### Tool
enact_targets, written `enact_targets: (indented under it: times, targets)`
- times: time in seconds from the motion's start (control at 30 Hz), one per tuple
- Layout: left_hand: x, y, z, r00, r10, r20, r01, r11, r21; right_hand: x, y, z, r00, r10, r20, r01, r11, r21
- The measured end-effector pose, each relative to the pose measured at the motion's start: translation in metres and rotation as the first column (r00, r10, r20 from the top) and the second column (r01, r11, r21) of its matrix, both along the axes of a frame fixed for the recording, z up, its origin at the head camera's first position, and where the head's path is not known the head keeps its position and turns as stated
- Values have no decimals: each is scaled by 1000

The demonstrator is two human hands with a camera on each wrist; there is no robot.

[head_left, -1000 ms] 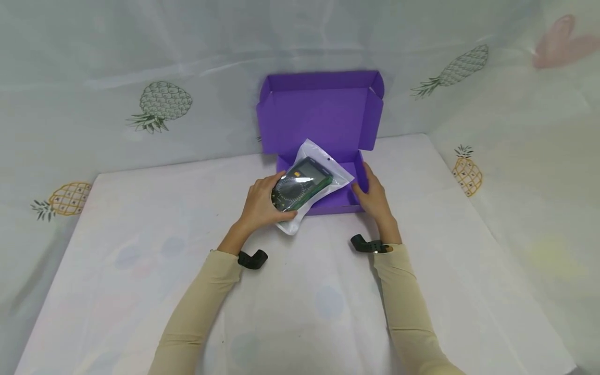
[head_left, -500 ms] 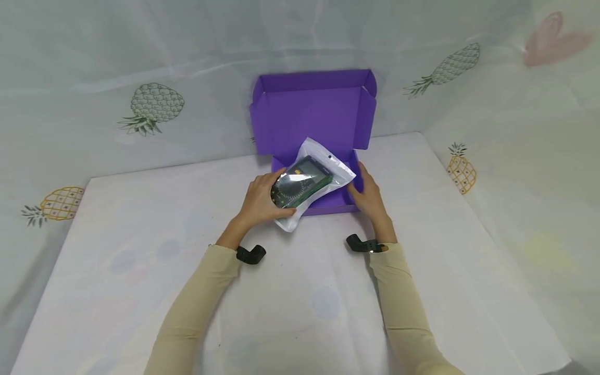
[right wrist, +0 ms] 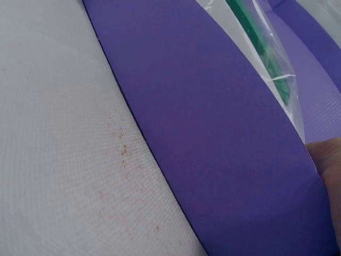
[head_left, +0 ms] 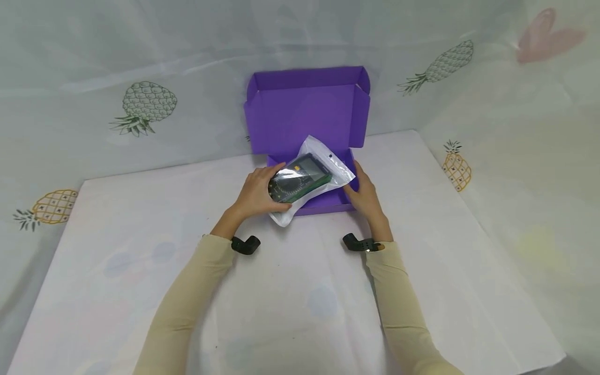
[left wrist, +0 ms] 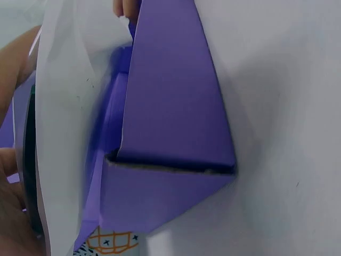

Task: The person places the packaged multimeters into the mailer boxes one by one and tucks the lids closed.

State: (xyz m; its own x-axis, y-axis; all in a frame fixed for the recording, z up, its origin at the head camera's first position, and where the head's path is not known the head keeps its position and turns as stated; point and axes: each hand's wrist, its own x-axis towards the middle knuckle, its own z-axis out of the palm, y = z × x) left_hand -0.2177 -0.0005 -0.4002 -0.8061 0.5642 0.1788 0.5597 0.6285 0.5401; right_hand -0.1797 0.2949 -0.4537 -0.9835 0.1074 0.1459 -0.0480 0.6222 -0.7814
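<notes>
In the head view, my left hand [head_left: 255,192] grips a dark green-edged multimeter [head_left: 295,182] with a dial and display, sealed in a clear-fronted white plastic bag [head_left: 338,176]. The bag slants over an opened purple cardboard box [head_left: 323,210], its lower end reaching past the front wall. My right hand [head_left: 367,200] holds the box's right wall, thumb on the inner side and fingers outside. From the left wrist, the white bag back [left wrist: 64,122] hangs beside the box's front wall [left wrist: 176,96]. In the right wrist view, the meter's green edge [right wrist: 261,48] shows beyond the purple wall.
The box lid [head_left: 307,112] stands raised, near the pineapple-print curtain [head_left: 206,104] behind. A white cloth [head_left: 281,302] covers the table. Black wrist cameras [head_left: 246,245] sit on both wrists.
The view has swung slightly to the right. Against the box, my left hand and the bagged multimeter have shifted a little to the right; my right hand keeps its hold on the wall.
</notes>
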Motion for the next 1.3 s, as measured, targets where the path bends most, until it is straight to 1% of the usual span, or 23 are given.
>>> enact_targets:
  times: [0.1, 0.33, 0.5, 0.73, 0.87, 1.1, 1.3]
  targets:
    - [-3, -1, 2, 1000, -15, 2, 15, 1000, -4, 0, 0, 0, 1000, 5, 2, -5, 1000, 4]
    - [-10, -1, 2, 999, -39, 9, 39, 999, -24, 1, 2, 0, 1000, 11, -26, -11, 1000, 12]
    - [-13, 2, 3, 999, -52, 14, 53, 998, -35, 2, 4, 1, 999, 22, -23, -22, 1000, 12]
    - [-15, 7, 5, 997, -73, 25, 74, 996, -58, 4, 7, 0, 996, 78, 39, -78, 997, 0]
    - [-16, 9, 7, 995, -90, 35, 92, 993, -77, 6, 7, 1, 995, 90, 48, -90, 996, -4]
    - [-23, 9, 10, 991, -128, 27, 131, 985, -108, 8, 9, 6, 992, 110, 57, -109, 994, -22]
    - [-26, 10, 9, 987, -152, 47, 156, 983, -101, 10, 12, 8, 988, 129, 89, -126, 991, -36]
